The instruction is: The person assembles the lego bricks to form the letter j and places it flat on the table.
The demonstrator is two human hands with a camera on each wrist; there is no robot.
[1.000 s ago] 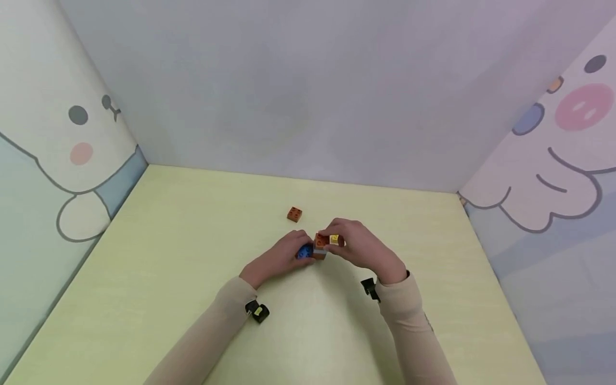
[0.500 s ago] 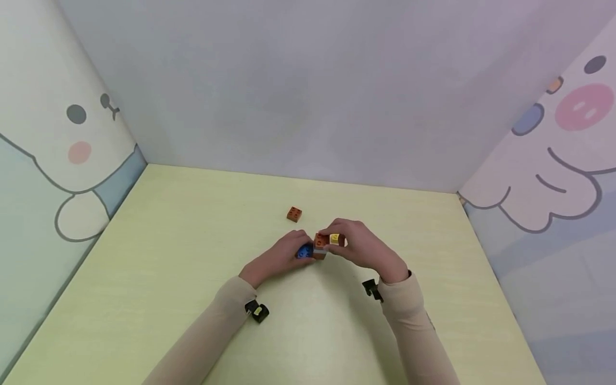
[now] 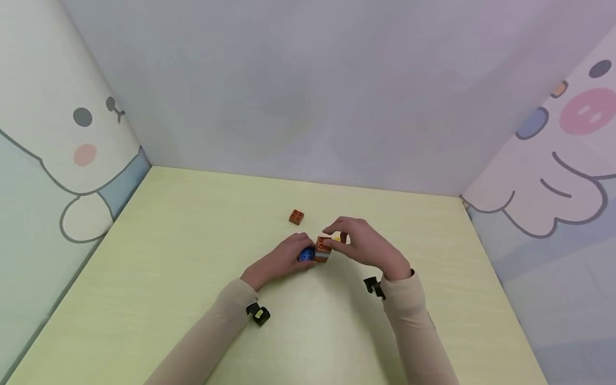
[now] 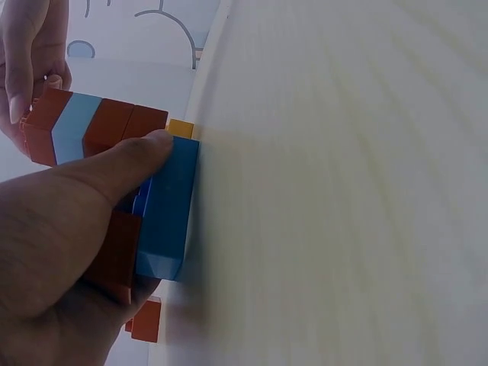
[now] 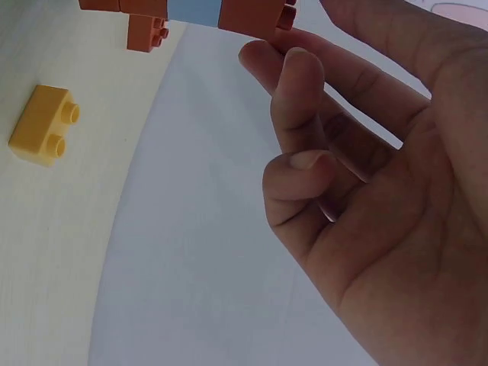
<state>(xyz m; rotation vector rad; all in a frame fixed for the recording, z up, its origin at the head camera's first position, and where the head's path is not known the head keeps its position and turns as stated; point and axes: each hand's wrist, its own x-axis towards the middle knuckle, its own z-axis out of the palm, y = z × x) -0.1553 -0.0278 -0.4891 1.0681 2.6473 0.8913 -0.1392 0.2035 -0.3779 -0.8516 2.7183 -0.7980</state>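
My left hand (image 3: 279,261) grips a blue toy building brick (image 4: 169,206) low on the table, its thumb along the near side. Rising beside the thumb is a stack of orange-brown bricks (image 4: 110,126) with one pale blue brick (image 4: 76,126) between them. Another orange-brown brick (image 4: 116,255) sits on the blue one, partly covered by the left hand. My right hand (image 3: 363,240) hovers at the top of the stack, fingers loosely bent and spread apart. Its thumb is close to the top brick (image 3: 323,241); whether they touch I cannot tell.
A yellow brick (image 5: 42,122) stands on the table right of the stack, mostly behind the right hand in the head view. Farther back lies a loose orange-brown brick (image 3: 296,216). Walls with cartoon animals border the pale yellow table (image 3: 202,214).
The right hand's fingers have spread and come away from the top brick they were holding. The left hand keeps its grip. The head view has shifted slightly.
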